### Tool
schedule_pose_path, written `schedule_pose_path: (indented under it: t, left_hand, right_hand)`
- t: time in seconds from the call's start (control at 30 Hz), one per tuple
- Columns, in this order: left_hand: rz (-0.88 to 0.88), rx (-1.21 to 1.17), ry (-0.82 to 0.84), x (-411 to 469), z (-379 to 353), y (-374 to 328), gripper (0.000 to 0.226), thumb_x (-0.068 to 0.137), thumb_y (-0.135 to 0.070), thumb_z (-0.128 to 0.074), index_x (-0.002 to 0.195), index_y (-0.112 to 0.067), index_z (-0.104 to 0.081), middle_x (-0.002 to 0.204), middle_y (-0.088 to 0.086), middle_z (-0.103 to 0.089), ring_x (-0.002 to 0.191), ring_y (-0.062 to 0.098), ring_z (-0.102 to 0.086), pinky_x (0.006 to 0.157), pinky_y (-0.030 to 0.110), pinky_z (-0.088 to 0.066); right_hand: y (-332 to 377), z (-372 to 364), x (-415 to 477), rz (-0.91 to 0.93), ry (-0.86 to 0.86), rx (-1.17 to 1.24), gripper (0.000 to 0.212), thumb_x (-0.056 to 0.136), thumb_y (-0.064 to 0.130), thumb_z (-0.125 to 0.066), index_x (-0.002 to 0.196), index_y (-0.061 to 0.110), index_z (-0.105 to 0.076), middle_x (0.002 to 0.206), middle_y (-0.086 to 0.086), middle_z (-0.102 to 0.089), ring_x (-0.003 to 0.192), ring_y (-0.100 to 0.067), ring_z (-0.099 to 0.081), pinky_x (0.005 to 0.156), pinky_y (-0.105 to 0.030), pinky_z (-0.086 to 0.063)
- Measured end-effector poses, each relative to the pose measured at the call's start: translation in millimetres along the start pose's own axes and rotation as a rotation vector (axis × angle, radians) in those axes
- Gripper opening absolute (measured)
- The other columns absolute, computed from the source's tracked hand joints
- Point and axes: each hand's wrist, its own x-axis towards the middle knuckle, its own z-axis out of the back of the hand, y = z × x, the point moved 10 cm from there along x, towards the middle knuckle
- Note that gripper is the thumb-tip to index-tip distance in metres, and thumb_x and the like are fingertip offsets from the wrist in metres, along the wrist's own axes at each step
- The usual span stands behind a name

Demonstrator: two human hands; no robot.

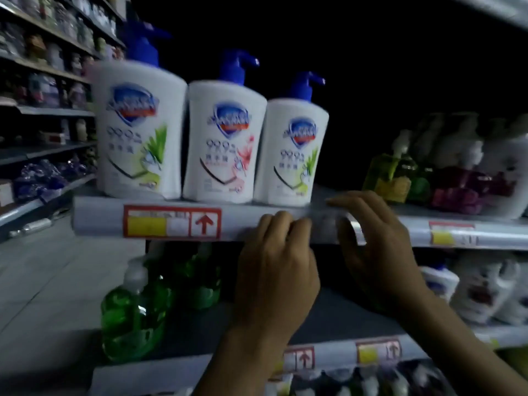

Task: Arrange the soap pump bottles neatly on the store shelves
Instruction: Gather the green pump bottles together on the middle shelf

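Three white soap pump bottles (pixel 225 144) with blue pumps are standing upright, touching side by side, at the shelf (pixel 100 215) front. Left hand (pixel 277 270) and right hand (pixel 377 252) are resting on its edge, each grip loose, holding nothing.

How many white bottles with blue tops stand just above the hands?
3, side by side on the shelf: left bottle with green leaves, middle bottle with pink flowers, right bottle with green leaves. Others may hide behind.

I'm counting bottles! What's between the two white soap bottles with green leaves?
In the head view, a white pump bottle with a pink flower label stands between the larger green-leaf bottle and the smaller green-leaf bottle.
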Motion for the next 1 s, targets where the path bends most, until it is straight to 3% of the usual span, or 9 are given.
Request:
schedule_pose_path:
  t: [0.1, 0.2, 0.3, 0.4, 0.47, 0.57, 0.67, 0.83, 1.0]
  left_hand:
    - [-0.035, -0.02, 0.201, -20.9, -46.8, -5.9, 0.018, 0.082, -0.009, -0.047, 0.084, -0.011, -0.064, 0.086, 0.008, -0.059, 0.087, 0.031, -0.057, 0.073, 0.042, -0.051]
    - [0.019, 0.044, 0.396, -42.1, -88.8, 4.5, 0.008, 0.079, -0.007, -0.056, 0.073, -0.013, -0.058, 0.082, 0.006, -0.055, 0.085, 0.031, -0.055, 0.064, 0.041, -0.049]
    - [0.023, 0.1, 0.546, -63.1, -116.7, 10.1, 0.013, 0.078, -0.002, -0.056, 0.083, -0.01, -0.065, 0.085, 0.004, -0.057, 0.088, 0.028, -0.056, 0.062, 0.04, -0.051]
    - [0.035, 0.195, 0.61, -81.6, -138.1, 15.8, 0.016, 0.066, 0.003, -0.064, 0.078, -0.008, -0.065, 0.08, 0.007, -0.06, 0.079, 0.029, -0.059, 0.053, 0.035, -0.046]
    - [0.05, 0.233, 0.663, -92.3, -153.1, 18.8, 0.019, 0.061, 0.001, -0.07, 0.076, -0.009, -0.064, 0.079, 0.007, -0.062, 0.076, 0.027, -0.06, 0.051, 0.033, -0.043]
    - [0.053, 0.263, 0.766, -105.1, -170.6, 17.0, 0.027, 0.049, -0.009, -0.077, 0.065, -0.014, -0.055, 0.069, 0.002, -0.056, 0.065, 0.022, -0.058, 0.049, 0.027, -0.028]
    - [0.009, 0.273, 0.839, -115.0, -183.1, 19.8, 0.038, 0.041, -0.019, -0.082, 0.06, -0.021, -0.05, 0.065, -0.003, -0.052, 0.059, 0.018, -0.057, 0.046, 0.024, -0.026]
    - [-0.018, 0.201, 0.715, -86.6, -178.5, 3.2, 0.013, 0.058, -0.018, -0.051, 0.065, -0.018, -0.061, 0.069, 0.0, -0.056, 0.064, 0.024, -0.061, 0.043, 0.031, -0.047]
    - [-0.152, -0.058, 0.482, -46.8, -149.1, -48.3, 0.021, 0.072, -0.015, -0.047, 0.072, -0.024, -0.066, 0.075, -0.004, -0.06, 0.069, 0.018, -0.064, 0.065, 0.034, -0.049]
  right_hand:
    - [-10.1, 5.6, -34.0, 0.048, -0.008, -0.007, 0.02, 0.089, 0.003, -0.047, 0.094, 0.003, -0.067, 0.093, -0.011, -0.059, 0.086, -0.027, -0.056, 0.072, -0.024, -0.04]
    - [-45.1, -11.8, -64.7, -0.061, 0.113, 0.053, 0.019, 0.079, 0.003, -0.048, 0.084, 0.005, -0.065, 0.083, -0.008, -0.057, 0.076, -0.029, -0.056, 0.064, -0.032, -0.042]
    - [-80.2, -44.0, -101.1, -0.251, 0.277, 0.026, 0.021, 0.075, 0.005, -0.052, 0.087, 0.012, -0.067, 0.085, -0.005, -0.058, 0.075, -0.032, -0.06, 0.058, -0.039, -0.049]
    - [-97.3, -78.0, -143.9, -0.377, 0.415, 0.02, 0.028, 0.077, 0.005, -0.05, 0.096, 0.015, -0.069, 0.093, -0.006, -0.061, 0.08, -0.034, -0.06, 0.057, -0.044, -0.051]
    - [-87.5, -94.7, -161.1, -0.357, 0.496, 0.002, 0.029, 0.076, 0.002, -0.053, 0.096, 0.015, -0.069, 0.094, -0.006, -0.063, 0.085, -0.031, -0.058, 0.055, -0.038, -0.048]
    - [-68.1, -109.0, -162.3, -0.261, 0.528, 0.02, 0.03, 0.067, 0.007, -0.053, 0.091, 0.018, -0.068, 0.08, -0.003, -0.059, 0.071, -0.028, -0.055, 0.051, -0.028, -0.034]
    - [-72.9, -131.0, -166.7, -0.231, 0.595, 0.127, 0.031, 0.073, 0.013, -0.045, 0.092, 0.02, -0.067, 0.083, -0.002, -0.059, 0.072, -0.027, -0.055, 0.05, -0.032, -0.043]
    - [-115.0, -107.7, -153.4, -0.302, 0.396, 0.225, 0.024, 0.072, 0.014, -0.044, 0.084, 0.024, -0.062, 0.083, 0.007, -0.054, 0.075, -0.017, -0.054, 0.056, -0.036, -0.047]
    - [-136.3, 6.1, -118.8, -0.289, -0.147, 0.217, 0.024, 0.078, 0.002, -0.048, 0.068, 0.008, -0.069, 0.073, -0.003, -0.059, 0.071, -0.011, -0.056, 0.065, -0.016, -0.042]
